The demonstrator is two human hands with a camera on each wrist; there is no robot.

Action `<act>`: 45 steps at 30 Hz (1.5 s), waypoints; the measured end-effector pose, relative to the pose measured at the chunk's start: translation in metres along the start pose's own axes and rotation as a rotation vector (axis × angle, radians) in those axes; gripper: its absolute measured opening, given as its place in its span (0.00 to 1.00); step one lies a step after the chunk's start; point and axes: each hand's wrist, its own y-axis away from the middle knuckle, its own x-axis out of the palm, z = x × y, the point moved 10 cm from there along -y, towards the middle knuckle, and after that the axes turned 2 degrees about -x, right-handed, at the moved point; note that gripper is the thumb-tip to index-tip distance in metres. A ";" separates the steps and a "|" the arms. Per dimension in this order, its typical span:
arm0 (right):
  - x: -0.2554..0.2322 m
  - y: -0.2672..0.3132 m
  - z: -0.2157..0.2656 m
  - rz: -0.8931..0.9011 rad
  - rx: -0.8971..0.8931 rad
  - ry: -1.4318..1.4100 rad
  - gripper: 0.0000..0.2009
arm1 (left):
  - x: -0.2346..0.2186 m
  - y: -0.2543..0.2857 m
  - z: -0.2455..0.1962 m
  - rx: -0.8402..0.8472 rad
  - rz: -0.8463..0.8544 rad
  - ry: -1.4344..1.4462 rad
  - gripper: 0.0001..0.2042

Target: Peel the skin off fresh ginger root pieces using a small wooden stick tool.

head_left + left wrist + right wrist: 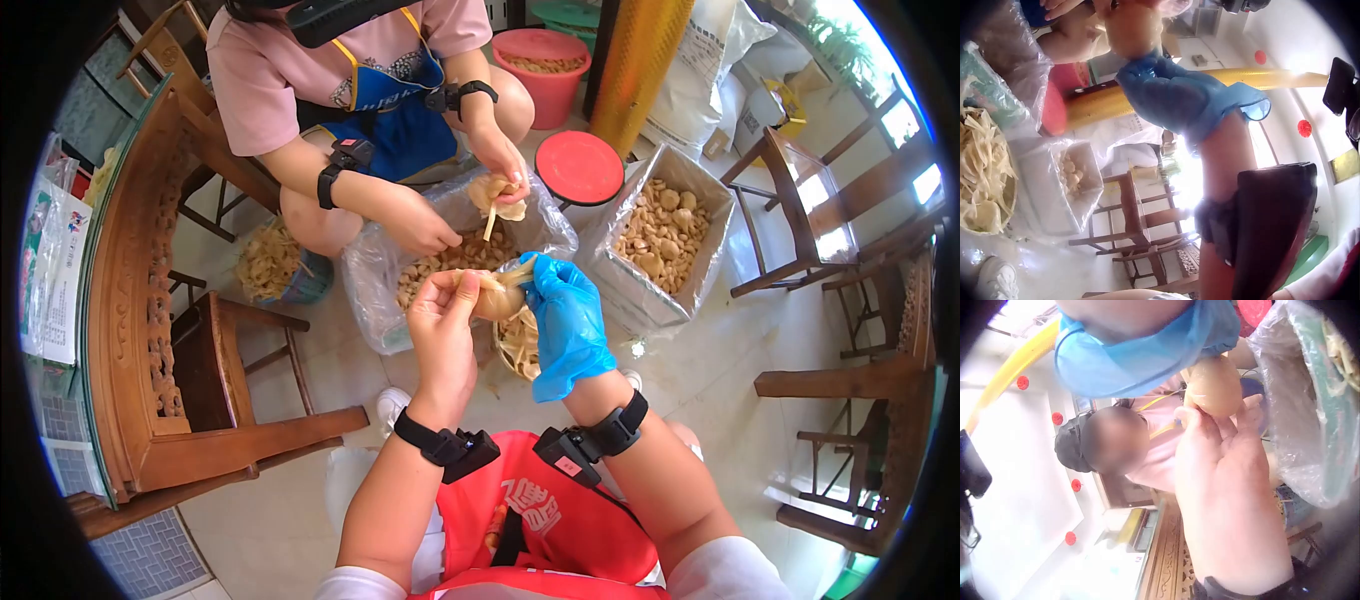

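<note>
A pale tan garlic bulb (503, 302) is held up between my two hands, over the gap between the containers. My bare left hand (447, 330) grips it from the left, with the thumb on its near side. In a blue glove, my right hand (568, 325) pinches the strip of skin or stem (522, 272) at its top right. The right wrist view shows the bulb (1217, 387) smooth and rounded, above the left thumb and fingers. Blue gloved fingertips (1141, 65) meet its lower edge in the left wrist view.
Across from me a seated person's hand (500, 165) holds another garlic bulb over a plastic-lined tub (375, 300) of garlic. A lined box of garlic (665, 235) stands right, near a red stool (580, 168). A basket of peelings (982, 169) sits below my hands. Carved wooden furniture (165, 330) is left.
</note>
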 end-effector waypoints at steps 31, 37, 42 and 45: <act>0.006 0.003 -0.002 0.169 0.089 -0.280 0.06 | 0.018 0.010 0.054 -0.371 0.094 0.199 0.14; 0.009 0.005 0.009 0.085 -0.057 -0.184 0.05 | 0.016 0.006 0.038 -0.280 0.094 0.206 0.12; -0.013 -0.010 0.029 0.010 -0.177 -0.245 0.04 | -0.004 -0.002 0.025 -0.294 -0.013 0.352 0.15; -0.012 -0.016 0.037 0.118 -0.170 -0.030 0.05 | -0.002 0.001 0.024 -0.316 0.086 0.325 0.16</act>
